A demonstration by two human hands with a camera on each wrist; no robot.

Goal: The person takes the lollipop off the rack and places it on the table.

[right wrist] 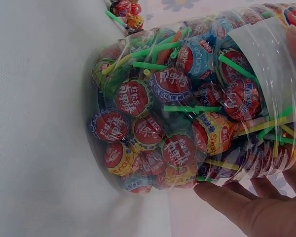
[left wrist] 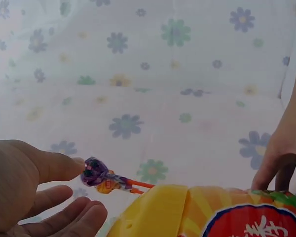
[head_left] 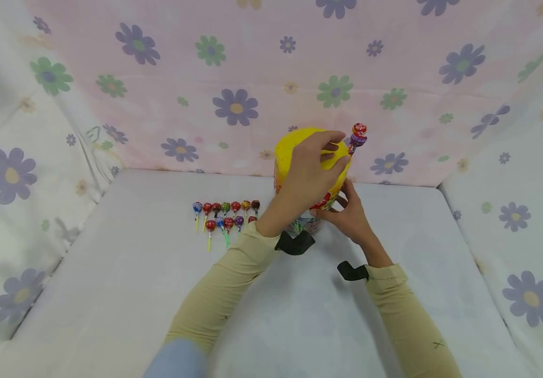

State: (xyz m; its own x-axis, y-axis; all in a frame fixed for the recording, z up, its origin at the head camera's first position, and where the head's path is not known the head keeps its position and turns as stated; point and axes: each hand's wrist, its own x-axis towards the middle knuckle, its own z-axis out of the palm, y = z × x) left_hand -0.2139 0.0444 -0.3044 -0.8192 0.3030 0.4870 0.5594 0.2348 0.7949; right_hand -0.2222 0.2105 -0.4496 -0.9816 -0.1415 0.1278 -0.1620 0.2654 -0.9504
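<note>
A clear plastic jar [right wrist: 158, 143] full of wrapped lollipops stands toward the back of the table, capped by a yellow lid [head_left: 295, 139]. Two lollipops [head_left: 358, 137], one red and one purple in the head view, stick out from the lid's right side on their sticks. My left hand [head_left: 310, 165] reaches over the lid with fingers loosely bent. In the left wrist view its thumb tip is right at the purple lollipop [left wrist: 92, 172], the other fingers spread apart below. From the right, my right hand [head_left: 350, 215] grips the jar's side, fingers and thumb around it.
Two rows of loose lollipops [head_left: 225, 207] lie on the white table [head_left: 158, 294], left of the jar. Flower-patterned cloth [head_left: 262, 63] hangs close behind the jar and along both sides. Black straps [head_left: 295, 243] stick out at both wrists.
</note>
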